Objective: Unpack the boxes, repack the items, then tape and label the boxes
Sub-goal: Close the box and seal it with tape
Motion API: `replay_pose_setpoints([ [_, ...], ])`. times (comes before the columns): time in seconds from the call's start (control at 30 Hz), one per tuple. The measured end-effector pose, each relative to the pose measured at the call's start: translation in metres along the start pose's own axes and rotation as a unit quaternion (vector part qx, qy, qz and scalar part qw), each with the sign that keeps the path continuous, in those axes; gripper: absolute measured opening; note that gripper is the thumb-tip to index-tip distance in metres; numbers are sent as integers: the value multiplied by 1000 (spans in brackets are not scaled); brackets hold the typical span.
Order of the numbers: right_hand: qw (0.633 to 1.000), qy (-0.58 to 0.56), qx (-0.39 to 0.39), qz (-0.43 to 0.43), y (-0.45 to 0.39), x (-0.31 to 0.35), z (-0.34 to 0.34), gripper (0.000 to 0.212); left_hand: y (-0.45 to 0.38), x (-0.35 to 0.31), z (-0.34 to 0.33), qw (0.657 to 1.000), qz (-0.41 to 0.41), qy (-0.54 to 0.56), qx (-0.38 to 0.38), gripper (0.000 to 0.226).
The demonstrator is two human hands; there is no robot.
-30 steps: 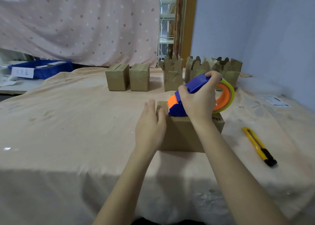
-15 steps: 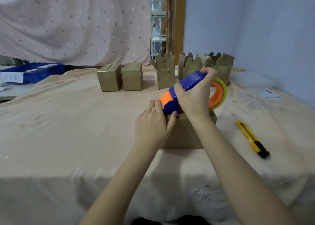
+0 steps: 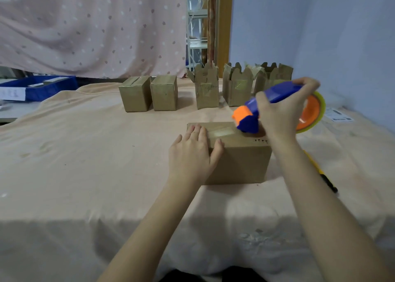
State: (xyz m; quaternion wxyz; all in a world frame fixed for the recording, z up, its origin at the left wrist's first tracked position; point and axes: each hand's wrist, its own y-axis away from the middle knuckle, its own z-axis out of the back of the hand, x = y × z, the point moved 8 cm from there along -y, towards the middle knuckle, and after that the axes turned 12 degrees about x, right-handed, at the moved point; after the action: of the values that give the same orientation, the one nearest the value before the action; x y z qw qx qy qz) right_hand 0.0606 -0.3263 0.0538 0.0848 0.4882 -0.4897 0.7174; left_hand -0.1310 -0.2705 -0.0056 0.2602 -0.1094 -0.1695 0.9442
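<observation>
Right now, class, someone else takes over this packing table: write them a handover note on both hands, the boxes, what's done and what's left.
Left hand: flat on the near box, steadying it.
Right hand: grips the tape dispenser, nose on the box top.
Done: a tape strip partly laid; two closed boxes at the back.
Left: finish this seam; three open boxes; the labels.

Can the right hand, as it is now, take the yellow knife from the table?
Probably not yet. The right hand grips the tape dispenser on the box. The yellow knife lies uncovered beside that forearm, so only the full hand hinders it.
</observation>
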Motion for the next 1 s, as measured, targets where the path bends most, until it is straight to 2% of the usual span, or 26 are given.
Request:
replay_pose_setpoints([
  [0.1, 999, 42, 16, 16, -7, -4, 18, 59, -1, -2, 0, 1000, -12, 2, 0, 58],
  [0.27, 989, 123, 66, 47, -7, 0, 7, 63, -1, -3, 0, 1000, -11, -10, -6, 56],
  [0.43, 958, 227, 142, 101, -5, 17, -14, 60, -7, -7, -1, 998, -23, -42, 35, 58],
  [0.57, 937, 281, 170, 115, -6, 31, -26, 56, -18, -18, 8, 996, -65, -35, 45, 70],
  [0.7, 933, 294, 178, 107, -6, 30, -27, 59, -27, -21, -5, 980, -116, 27, 160, 50],
  [0.8, 934, 292, 179, 98, -6, 29, -27, 60, -25, -12, -6, 975, -118, 18, 187, 49],
  [1.0, 946, 264, 168, 80, -3, 23, -18, 60, -14, 2, 2, 982, -5, -104, 156, 70],
])
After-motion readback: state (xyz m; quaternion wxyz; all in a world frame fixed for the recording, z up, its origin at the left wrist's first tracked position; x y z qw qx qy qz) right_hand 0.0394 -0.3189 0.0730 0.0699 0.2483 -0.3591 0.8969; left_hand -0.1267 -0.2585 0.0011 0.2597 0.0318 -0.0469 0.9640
